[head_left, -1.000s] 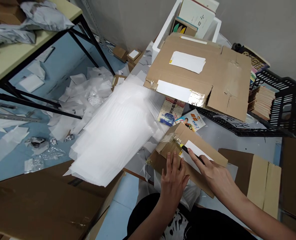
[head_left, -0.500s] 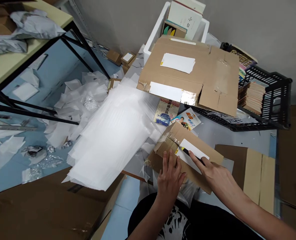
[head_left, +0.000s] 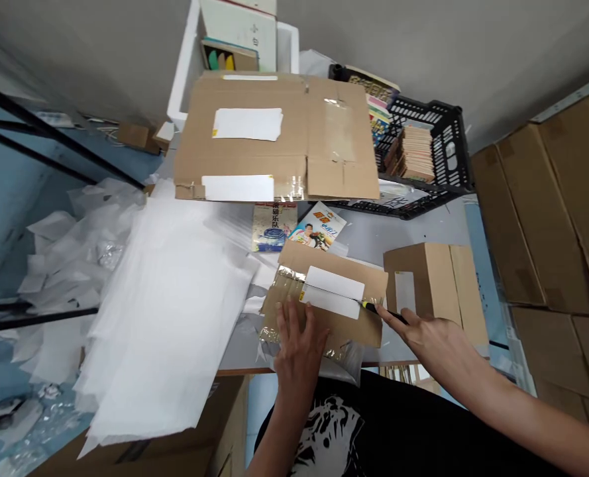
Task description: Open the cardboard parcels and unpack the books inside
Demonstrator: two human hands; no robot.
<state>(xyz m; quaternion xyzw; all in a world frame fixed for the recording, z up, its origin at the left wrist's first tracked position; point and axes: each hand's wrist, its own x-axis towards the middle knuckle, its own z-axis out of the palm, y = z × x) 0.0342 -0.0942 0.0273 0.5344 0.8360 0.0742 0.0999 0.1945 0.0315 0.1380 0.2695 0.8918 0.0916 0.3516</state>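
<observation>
A flat cardboard package [head_left: 334, 262] lies on the grey table [head_left: 413, 232], with gold tape along its left side and white labels across its middle. My left hand [head_left: 299, 351] presses flat on the package, fingers spread, holding nothing. My right hand [head_left: 423, 338] grips a black and yellow box cutter [head_left: 381, 311], whose tip sits at the right end of the lower label. The blade is too small to see. A larger cardboard sheet [head_left: 274, 139] with white labels lies beyond the package.
A tall stack of white foam sheets [head_left: 165, 318] lies left of the package. Two books [head_left: 274, 228] lie beyond it. To the right are a cardboard box [head_left: 423, 291], a black plastic crate of books [head_left: 423, 146], and stacked large cartons [head_left: 537, 218].
The whole view has turned and shifted with my head, so the package now looks squarer. Both hands remain on it, and the cutter stays at the label.
</observation>
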